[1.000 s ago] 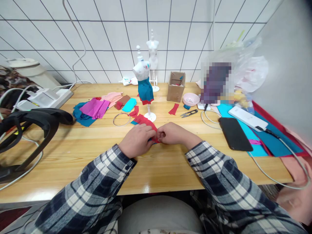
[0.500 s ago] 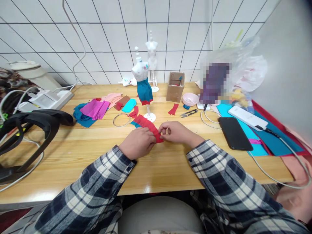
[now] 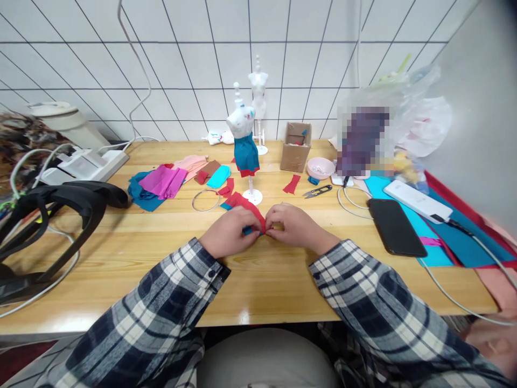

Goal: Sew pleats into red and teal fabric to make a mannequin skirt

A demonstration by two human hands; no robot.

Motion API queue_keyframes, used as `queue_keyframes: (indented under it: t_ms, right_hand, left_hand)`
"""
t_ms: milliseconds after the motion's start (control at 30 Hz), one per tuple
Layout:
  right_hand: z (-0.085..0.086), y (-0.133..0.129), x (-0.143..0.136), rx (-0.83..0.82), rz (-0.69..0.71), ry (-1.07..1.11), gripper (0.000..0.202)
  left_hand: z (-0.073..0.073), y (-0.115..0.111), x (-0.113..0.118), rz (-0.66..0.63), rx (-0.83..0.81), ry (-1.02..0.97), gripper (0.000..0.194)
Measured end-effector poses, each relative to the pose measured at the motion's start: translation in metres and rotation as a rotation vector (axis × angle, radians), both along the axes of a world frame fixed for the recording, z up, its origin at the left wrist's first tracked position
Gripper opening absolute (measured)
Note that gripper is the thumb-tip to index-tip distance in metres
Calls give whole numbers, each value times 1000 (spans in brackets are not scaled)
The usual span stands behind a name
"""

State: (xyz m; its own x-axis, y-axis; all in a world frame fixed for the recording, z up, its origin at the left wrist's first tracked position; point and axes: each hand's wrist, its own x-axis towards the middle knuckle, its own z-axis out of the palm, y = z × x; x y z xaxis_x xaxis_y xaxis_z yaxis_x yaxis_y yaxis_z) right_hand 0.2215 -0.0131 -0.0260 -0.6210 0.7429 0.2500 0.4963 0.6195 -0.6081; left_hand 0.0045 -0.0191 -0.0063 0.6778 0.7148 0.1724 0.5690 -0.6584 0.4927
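Observation:
A strip of red cloth (image 3: pixel 251 207) with teal cloth under it lies on the table in front of me. My left hand (image 3: pixel 232 230) pinches its near end between thumb and fingers, and a bit of teal shows below them. From the other side my right hand (image 3: pixel 288 226) pinches the same end, fingertips almost touching the left ones. Just beyond stands a small white dress form (image 3: pixel 242 121) wearing a teal skirt (image 3: pixel 246 156) with a red hem. A metal ring (image 3: pixel 205 200) and a red scrap (image 3: pixel 226 188) lie left of the cloth.
Thread snips (image 3: pixel 318 192) and a red scrap (image 3: pixel 291 184) lie to the right, near a pink bowl (image 3: pixel 320 167) and cardboard box (image 3: pixel 296 153). A phone (image 3: pixel 396 227) and power bank (image 3: pixel 418 200) rest farther right. Cloth pieces (image 3: pixel 165 180) and a black headset (image 3: pixel 81 196) are left.
My left hand has gone from lying over the cloth to pinching its near end. My right hand has closed in on that end, which is now drawn up between both hands.

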Motion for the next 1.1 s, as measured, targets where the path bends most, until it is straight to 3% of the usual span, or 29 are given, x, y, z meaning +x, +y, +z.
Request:
queue_keyframes:
  t_ms: [133, 233, 333, 400, 500, 567, 633, 700, 800, 933, 1100]
  right_hand:
    - [9, 0, 11, -499, -25, 476, 14]
    - [17, 1, 22, -833, -49, 813, 27]
    - [17, 3, 28, -976, -123, 873, 32]
    - [12, 6, 27, -1006, -178, 737, 32]
    - [0, 9, 21, -945, -221, 450, 26]
    - [-5, 9, 16, -824, -249, 266, 16]
    - [-7, 9, 12, -613, -276, 100, 7]
    - [-6, 9, 9, -353, -266, -39, 3]
    - [-5, 10, 8, -94, -209, -148, 5]
    - [-8, 13, 8, -42, -194, -163, 9]
    - [-10, 15, 8, -30, -187, -212, 9]
  left_hand:
    - [7, 3, -8, 103, -242, -247, 43]
    - [8, -3, -11, -39, -598, -370, 60]
    - [6, -11, -14, -154, -994, -498, 80]
    - [7, -10, -18, -105, -1086, -479, 78]
    - [9, 5, -31, -23, -947, -289, 55]
    - [10, 19, -41, 105, -804, -244, 52]
    - [7, 30, -48, 279, -616, -307, 52]
    - [2, 36, -47, 367, -442, -343, 52]
    - [-8, 39, -30, 260, -287, -265, 56]
    - [-18, 41, 2, 96, -105, -63, 58]
    - [-19, 41, 14, 35, 22, 76, 21]
